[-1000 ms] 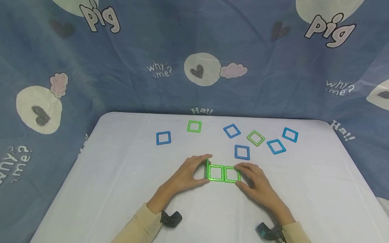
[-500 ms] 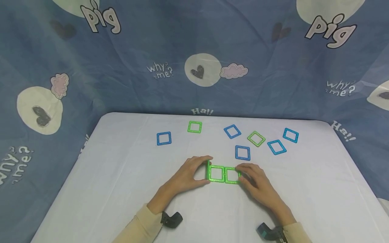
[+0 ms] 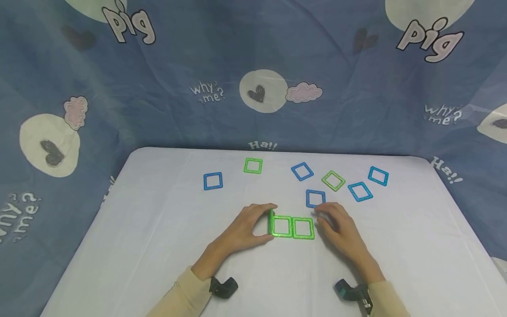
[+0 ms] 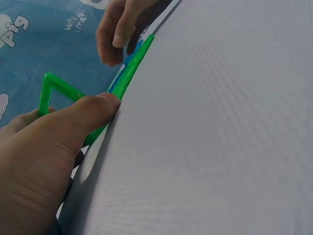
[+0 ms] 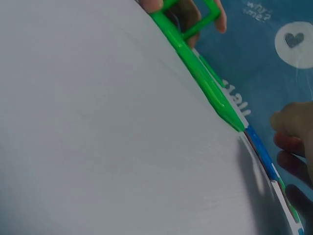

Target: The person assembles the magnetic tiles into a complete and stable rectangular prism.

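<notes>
In the head view my left hand (image 3: 242, 229) grips a green square magnetic tile (image 3: 271, 223) between thumb and fingers; this tile stands upright on edge. Joined to its foot is a flat green tile (image 3: 282, 236), with a second flat green tile (image 3: 303, 237) edge to edge on the right. My right hand (image 3: 343, 235) holds nothing, its fingers loosely bent just right of that pair. Its fingertips overlap the lower edge of a blue tile (image 3: 315, 191). From the left wrist, the upright tile (image 4: 66, 88) shows as a raised frame behind my thumb.
Toward the back of the white table (image 3: 158, 246) lie loose square tiles: a blue one (image 3: 213, 187) at left, a green one (image 3: 253, 172), and several more blue and green ones to the right, including a light blue tile (image 3: 376, 181). A patterned blue cloth (image 3: 166, 88) hangs behind.
My right hand has let go of the right flat green tile and moved away from it, toward the blue tile behind. My left hand stays on the upright green tile.
</notes>
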{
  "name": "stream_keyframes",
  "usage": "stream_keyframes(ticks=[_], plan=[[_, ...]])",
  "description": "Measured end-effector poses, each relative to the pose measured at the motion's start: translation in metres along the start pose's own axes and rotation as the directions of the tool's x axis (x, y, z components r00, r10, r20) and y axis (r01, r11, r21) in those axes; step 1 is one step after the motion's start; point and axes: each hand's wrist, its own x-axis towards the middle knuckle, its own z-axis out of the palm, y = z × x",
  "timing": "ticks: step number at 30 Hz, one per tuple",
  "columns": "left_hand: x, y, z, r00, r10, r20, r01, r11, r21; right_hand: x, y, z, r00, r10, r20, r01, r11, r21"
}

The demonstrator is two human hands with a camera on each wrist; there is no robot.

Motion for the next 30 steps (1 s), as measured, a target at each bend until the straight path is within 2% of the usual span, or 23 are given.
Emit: stream_keyframes(ticks=[4, 13, 21, 25, 30], plan=[[0.0, 0.0, 0.001, 1.0, 0.001, 0.008, -0.001, 1.0, -0.002, 0.005, 0.005, -0.001, 1.0, 0.023, -0.001, -0.023, 1.0, -0.008], [0.002, 0.003, 0.001, 1.0, 0.006, 0.019, -0.006, 1.0, 0.003, 0.012, 0.015, -0.002, 0.995, 0.073, 0.074, -0.068, 0.995, -0.077], [0.002, 0.005, 0.0, 1.0, -0.016, 0.022, 0.016, 1.0, -0.006, 0.019, 0.016, -0.004, 0.99, 0.103, 0.097, -0.093, 0.99, -0.105], [0.002, 0.004, 0.0, 1.0, -0.019, 0.018, 0.019, 1.0, -0.01, 0.021, 0.015, -0.004, 0.988, 0.102, 0.112, -0.089, 0.989, -0.118], [0.001, 0.002, 0.0, 0.999, -0.029, 0.017, 0.029, 1.0, -0.011, 0.022, 0.015, -0.002, 0.993, 0.064, 0.102, -0.05, 0.99, -0.133]])
